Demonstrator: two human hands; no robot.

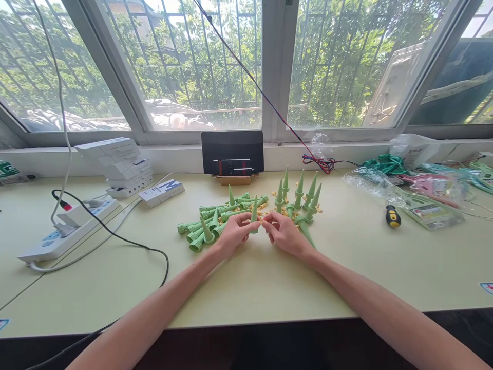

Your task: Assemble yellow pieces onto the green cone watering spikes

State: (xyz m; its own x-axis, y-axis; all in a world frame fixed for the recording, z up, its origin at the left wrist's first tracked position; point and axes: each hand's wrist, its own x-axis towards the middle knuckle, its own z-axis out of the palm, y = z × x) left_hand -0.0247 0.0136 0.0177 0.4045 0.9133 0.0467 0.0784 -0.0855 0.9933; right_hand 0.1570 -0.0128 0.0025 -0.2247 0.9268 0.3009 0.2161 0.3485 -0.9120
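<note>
My left hand (234,231) is closed around a green plastic spike (254,211), which points upward. Close to its right side, my right hand (283,232) pinches a small yellow valve piece (261,222) against the spike; whether it sits in the spike is hidden by the fingers. Left of my hands lies a pile of green spikes (198,241), most on their sides and a few upright. Behind my right hand stand several green spikes (299,189) with yellow pieces on them, and one (307,234) leans over beside my wrist. More yellow pieces lie between the two groups.
A dark tablet (233,144) with a phone (234,167) in front stands at the back. White boxes (119,162) and a power strip (73,231) with cables are on the left. A screwdriver (393,217) and plastic-wrapped packets (433,208) lie on the right.
</note>
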